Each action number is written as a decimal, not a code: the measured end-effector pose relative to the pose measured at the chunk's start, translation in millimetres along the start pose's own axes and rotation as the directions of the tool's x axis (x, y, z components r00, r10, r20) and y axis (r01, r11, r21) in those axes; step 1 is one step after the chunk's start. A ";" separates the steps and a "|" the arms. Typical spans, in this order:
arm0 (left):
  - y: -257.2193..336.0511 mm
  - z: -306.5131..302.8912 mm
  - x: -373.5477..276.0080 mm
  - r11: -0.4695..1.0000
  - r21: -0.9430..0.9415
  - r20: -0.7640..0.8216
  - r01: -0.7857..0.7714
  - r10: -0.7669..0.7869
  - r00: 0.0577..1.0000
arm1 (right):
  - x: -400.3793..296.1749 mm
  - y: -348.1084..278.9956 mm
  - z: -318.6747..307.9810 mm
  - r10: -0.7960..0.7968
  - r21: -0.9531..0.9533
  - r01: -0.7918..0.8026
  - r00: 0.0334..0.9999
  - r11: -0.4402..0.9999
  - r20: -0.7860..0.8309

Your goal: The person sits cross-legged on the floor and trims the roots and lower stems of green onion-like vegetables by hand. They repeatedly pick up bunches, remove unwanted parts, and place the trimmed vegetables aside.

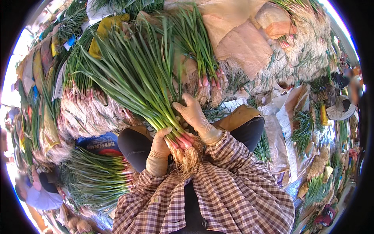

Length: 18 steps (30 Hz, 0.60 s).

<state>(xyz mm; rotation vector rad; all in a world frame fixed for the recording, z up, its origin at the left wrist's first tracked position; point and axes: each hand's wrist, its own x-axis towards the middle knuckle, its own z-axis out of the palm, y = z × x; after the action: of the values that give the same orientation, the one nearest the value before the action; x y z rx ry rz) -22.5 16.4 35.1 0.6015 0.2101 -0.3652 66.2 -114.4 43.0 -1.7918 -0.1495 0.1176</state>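
A bunch of spring onions (159, 106) with long green leaves, pink-red bases and pale stringy roots (186, 159) slants up and to the left before my lap. My left hand (160, 144), in a pale thin glove, grips the lower stems with its thumb across the front. On the bunch's other side is my right hand (194, 115), gloved alike, close against the stems. Its thumb and forefinger are spread; the stems partly hide its other fingers. A blurred green leaf rises near those fingertips, and whether they hold it is unclear.
Stacked spring onions (90, 111) lie beyond my left knee, with another pile (99, 178) at my left side. Smaller bunches (201, 58) lie ahead, near brown sheeting (245, 46). A wrinkled plastic sheet (274, 137) lies to my right. Another person (42, 193) is at lower left.
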 end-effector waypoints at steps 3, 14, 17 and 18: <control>4.2 0.7 1.6 1.000 0.005 0.050 -0.001 0.001 0.999 | -3.9 5.5 0.8 0.005 0.009 -0.005 1.000 1.000 -0.014; -2.4 -7.8 4.6 0.996 -0.091 0.070 -0.005 0.012 0.997 | 25.5 2.8 -8.0 0.203 0.405 -0.166 0.978 0.899 -0.048; -7.7 -11.6 7.1 0.994 -0.098 -0.022 -0.054 0.052 0.998 | 43.9 -14.1 2.7 -0.146 -0.276 0.113 0.984 0.954 -0.103; -9.4 -15.1 8.1 0.994 -0.093 -0.051 -0.051 0.046 0.998 | 48.9 -12.9 4.8 -0.221 -0.461 0.180 0.975 0.869 -0.036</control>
<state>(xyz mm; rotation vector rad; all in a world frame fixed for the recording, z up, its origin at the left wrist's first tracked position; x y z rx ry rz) -20.1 15.8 15.8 0.5217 0.2579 -0.2923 113.2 -98.9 54.5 -2.2342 -0.3207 -0.1611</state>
